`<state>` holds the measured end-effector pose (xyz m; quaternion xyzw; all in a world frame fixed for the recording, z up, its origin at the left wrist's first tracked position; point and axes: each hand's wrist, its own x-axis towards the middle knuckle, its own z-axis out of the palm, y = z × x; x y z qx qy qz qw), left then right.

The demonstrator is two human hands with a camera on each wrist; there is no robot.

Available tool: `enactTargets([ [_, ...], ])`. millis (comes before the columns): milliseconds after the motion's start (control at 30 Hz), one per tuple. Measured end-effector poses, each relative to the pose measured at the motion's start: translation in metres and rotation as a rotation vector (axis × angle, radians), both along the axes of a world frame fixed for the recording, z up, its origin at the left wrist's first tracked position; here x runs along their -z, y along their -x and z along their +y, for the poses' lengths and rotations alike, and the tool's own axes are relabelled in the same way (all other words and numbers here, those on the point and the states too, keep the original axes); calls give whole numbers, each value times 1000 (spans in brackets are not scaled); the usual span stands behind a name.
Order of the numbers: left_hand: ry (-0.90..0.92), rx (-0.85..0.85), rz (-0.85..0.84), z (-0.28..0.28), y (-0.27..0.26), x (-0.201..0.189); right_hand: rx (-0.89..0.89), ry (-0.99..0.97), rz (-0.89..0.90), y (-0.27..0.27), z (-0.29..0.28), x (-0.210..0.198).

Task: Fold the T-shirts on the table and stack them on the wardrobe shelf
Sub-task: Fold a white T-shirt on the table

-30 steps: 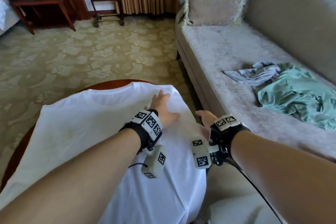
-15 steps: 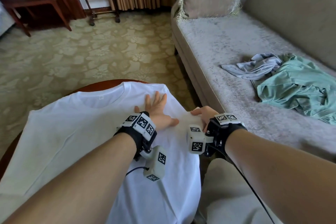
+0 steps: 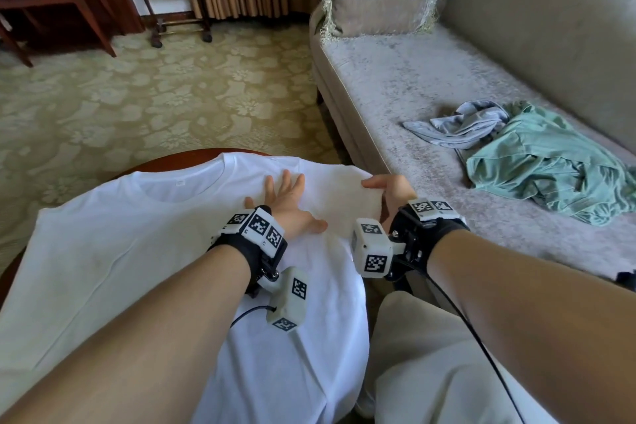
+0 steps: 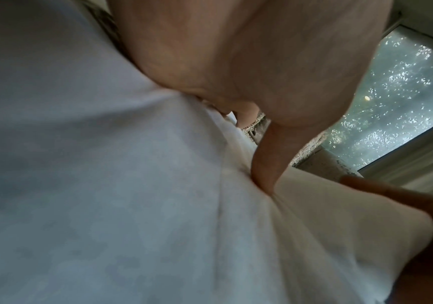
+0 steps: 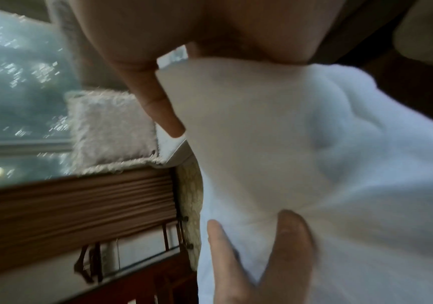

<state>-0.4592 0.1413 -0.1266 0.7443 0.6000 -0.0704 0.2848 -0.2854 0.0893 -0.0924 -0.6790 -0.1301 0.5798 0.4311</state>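
White T-shirt (image 3: 137,251) flat on tabletop (image 3: 179,162), collar at 12 o'clock; my left hand (image 3: 285,200) presses it open-palmed, right hand (image 3: 392,189) grip pinches the 3 o'clock sleeve (image 3: 344,196); fabric soft, light, best taken at edges.

white T-shirt (image 3: 137,251), floral (beige) carpet (image 3: 172,96)

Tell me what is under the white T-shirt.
A dark wooden table shows past the white T-shirt's collar edge. The rest of the tabletop is covered. The left hand presses flat on top; the right hand grips the sleeve.
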Motion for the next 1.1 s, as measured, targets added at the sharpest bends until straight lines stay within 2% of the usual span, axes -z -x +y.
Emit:
enactTargets([
  [100, 54, -70, -174, 1, 2, -10, -6, -39, -130, 10, 2, -11],
  [200, 81, -172, -401, 2, 9, -25, -101, -161, -378, 28, 2, -26],
  [367, -36, -432, -817, 6, 28, -40, -455, -309, -818, 74, 4, -38],
  [400, -74, -514, -903, 7, 33, -44, -541, -296, -864, 84, 4, -37],
  [467, -165, -666, -973, 11, 45, -50, -737, -258, -875, 103, 2, -33],
  [533, -235, -789, -971, 15, 58, -51, -840, -207, -842, 115, 1, -25],
  [567, -252, -814, -949, 17, 65, -50, -801, -190, -823, 117, 4, -23],
  [667, -221, -736, -839, 11, 82, -44, -642, -113, -881, 110, 17, -21],
  [767, -149, -640, -767, -1, 89, -39, -796, 82, -1090, 99, 18, -12],
  [800, -144, -617, -713, -5, 91, -38, -852, 132, -1100, 98, 15, -5],
  [900, -152, -603, -621, -12, 102, -39, -829, 88, -922, 98, 8, 9],
  [1000, -174, -634, -595, -13, 128, -50, -635, 75, -773, 101, 20, 4],
  [1100, -229, -730, -543, -6, 168, -62, -454, 77, -705, 108, 49, 6],
])
